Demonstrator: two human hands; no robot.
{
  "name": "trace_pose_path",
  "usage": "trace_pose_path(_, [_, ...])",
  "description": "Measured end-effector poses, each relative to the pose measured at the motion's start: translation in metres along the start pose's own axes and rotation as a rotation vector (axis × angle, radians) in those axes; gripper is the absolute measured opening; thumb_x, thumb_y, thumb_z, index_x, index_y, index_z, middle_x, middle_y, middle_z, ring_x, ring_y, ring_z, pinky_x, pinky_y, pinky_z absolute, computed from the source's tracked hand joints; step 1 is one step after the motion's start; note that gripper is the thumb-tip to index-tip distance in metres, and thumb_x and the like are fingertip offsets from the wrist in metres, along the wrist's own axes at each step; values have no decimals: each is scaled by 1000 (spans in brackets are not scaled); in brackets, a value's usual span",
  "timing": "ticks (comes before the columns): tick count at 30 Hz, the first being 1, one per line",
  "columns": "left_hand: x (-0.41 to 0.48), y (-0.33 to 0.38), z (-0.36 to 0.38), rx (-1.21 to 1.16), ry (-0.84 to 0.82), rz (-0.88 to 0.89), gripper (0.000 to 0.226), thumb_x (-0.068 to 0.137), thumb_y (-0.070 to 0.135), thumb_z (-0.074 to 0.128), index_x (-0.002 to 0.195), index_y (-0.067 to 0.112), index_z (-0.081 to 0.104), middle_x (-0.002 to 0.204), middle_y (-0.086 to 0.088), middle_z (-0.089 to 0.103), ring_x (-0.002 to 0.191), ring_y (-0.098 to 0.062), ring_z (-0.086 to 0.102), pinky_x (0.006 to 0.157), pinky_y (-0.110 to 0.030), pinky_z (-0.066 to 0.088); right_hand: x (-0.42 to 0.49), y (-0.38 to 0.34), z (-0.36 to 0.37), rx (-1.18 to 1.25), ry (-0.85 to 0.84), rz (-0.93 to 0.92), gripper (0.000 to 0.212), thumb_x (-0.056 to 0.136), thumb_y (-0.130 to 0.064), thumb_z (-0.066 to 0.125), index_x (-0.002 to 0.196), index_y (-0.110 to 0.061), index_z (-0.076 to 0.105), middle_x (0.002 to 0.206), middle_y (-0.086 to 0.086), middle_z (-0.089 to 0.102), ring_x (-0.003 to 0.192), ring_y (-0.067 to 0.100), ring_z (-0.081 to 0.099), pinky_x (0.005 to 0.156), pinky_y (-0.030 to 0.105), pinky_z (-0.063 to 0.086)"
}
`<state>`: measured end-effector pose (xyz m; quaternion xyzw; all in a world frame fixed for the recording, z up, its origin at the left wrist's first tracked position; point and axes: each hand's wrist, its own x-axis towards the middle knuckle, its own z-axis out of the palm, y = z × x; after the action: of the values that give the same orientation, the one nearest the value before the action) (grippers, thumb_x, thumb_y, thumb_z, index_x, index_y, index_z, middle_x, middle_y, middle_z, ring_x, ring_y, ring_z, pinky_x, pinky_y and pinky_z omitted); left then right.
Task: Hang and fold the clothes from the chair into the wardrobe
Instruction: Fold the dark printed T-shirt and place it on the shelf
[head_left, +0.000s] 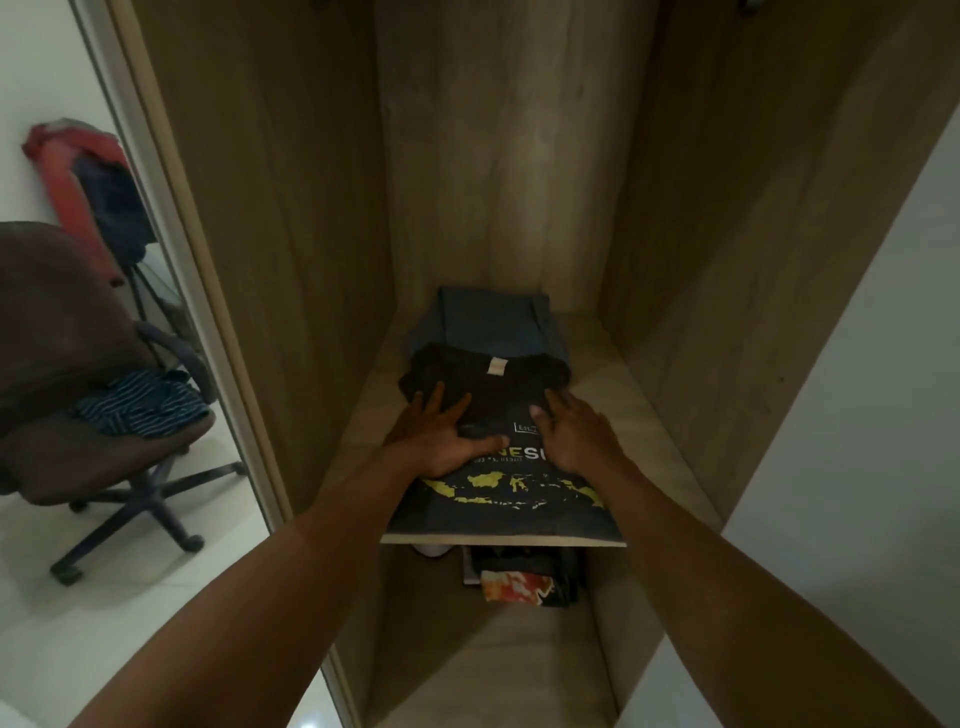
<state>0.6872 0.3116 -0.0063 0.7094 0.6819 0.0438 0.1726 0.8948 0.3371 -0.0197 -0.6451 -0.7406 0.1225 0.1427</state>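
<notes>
Here, inside the open wardrobe (509, 156), the folded black T-shirt (501, 400) with its yellow map print lies on the middle shelf (618, 395), its front fold reaching the shelf's front lip and its collar end touching a folded blue garment (488, 322) further back. My left hand (441, 436) and right hand (571, 436) both lie flat on top of it, fingers spread and straight, pressing down and gripping nothing. I take this as the end of the folding step for this shirt: seating and smoothing it. Next I should lift my palms straight off so the fold does not drag, then turn left for more clothes. The brown office chair (67, 322) stands outside the wardrobe on my left, red and dark clothes (78, 176) draped behind it and a striped garment (140, 402) on its seat, so I judge the job partly done. The wardrobe's side panel stands between me and the chair. A small bundle of clothes (519, 577) sits in the compartment below.
</notes>
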Motion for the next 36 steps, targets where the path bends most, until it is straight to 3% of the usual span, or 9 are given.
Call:
trace_pose_path(5, [0, 1, -1, 31, -27, -19, 110, 67, 95, 39, 155, 43, -2, 164, 0, -19, 151, -32, -14, 122, -51, 3, 0, 0, 2, -69, -68, 34, 66, 104, -55, 19, 160, -21, 5, 167, 5, 1, 152, 28, 8, 121, 50, 10])
trace_pose_path(8, [-1, 2, -1, 40, -14, -15, 108, 69, 94, 39, 154, 45, -4, 164, 0, -20, 150, -32, -15, 122, -50, 3, -4, -4, -2, -131, -12, -5, 64, 104, -54, 17, 159, -28, -2, 167, 0, -12, 153, 28, -4, 120, 55, 6])
trace_pose_path(11, [0, 2, 0, 47, -6, -14, 105, 69, 94, 39, 154, 47, -4, 164, -1, -20, 150, -33, -15, 122, -50, 2, -4, -6, -5, -160, -21, -112, 61, 105, -52, 15, 159, -26, 4, 167, 0, -5, 153, 25, -6, 122, 53, 6])
trace_pose_path(16, [1, 2, 0, 57, -22, -10, 104, 69, 94, 38, 155, 47, 1, 165, -2, -17, 151, -33, -13, 121, -52, 4, 2, -4, -3, -101, -144, -60, 64, 104, -54, 17, 159, -24, 6, 168, 1, -5, 154, 26, 1, 122, 52, 10])
trace_pose_path(22, [-22, 13, -17, 59, 212, 70, 94, 80, 86, 36, 157, 37, 12, 166, 0, -2, 152, -29, -5, 121, -49, 8, -15, -18, -25, -65, -54, -79, 61, 105, -54, 18, 159, -29, 6, 168, 0, -1, 153, 28, 3, 119, 60, 8])
trace_pose_path(32, [-137, -1, -33, 21, 379, 200, 91, 86, 76, 43, 157, 26, 17, 165, -3, 10, 151, -25, 9, 120, -47, 22, -105, -68, -45, 19, 111, -163, 60, 105, -52, 20, 159, -27, 10, 167, -1, 5, 153, 27, 6, 118, 64, 5])
trace_pose_path(36, [-231, -30, -13, 3, 435, 188, 85, 84, 76, 46, 153, 35, 19, 160, -3, 24, 144, -27, 30, 110, -48, 39, -179, -103, -24, -13, 78, -151, 62, 104, -55, 19, 159, -27, 8, 167, -1, 3, 153, 24, 4, 119, 64, 0])
